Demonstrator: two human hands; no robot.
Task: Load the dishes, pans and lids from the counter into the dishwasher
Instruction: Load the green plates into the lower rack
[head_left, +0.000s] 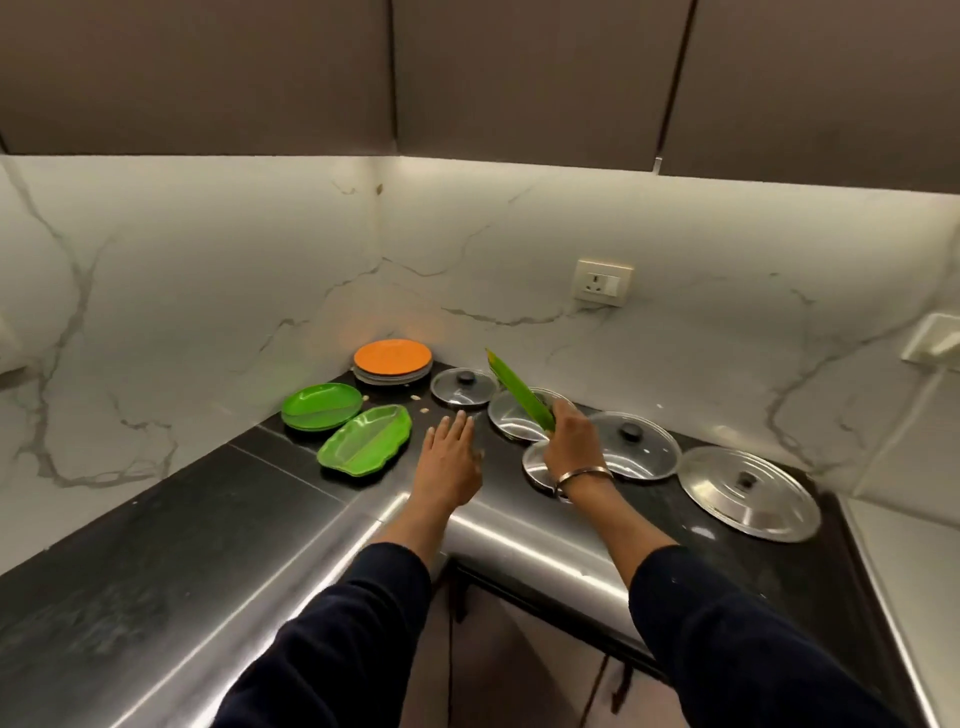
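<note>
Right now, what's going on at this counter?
A person is clearing a corner counter. The right hand grips a green plate tilted up off the counter, above the steel lids. The left hand is open, fingers straight, over the dark top. Two more green plates, an orange-topped plate stack and several lids, glass and steel, lie on the counter. No dishwasher in view.

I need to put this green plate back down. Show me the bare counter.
Bare counter lies left of the leaf-shaped green plate, toward the near steel edge. Crowded: the corner by the orange plate stack and the lids from the small glass lid to the large steel lid.
</note>
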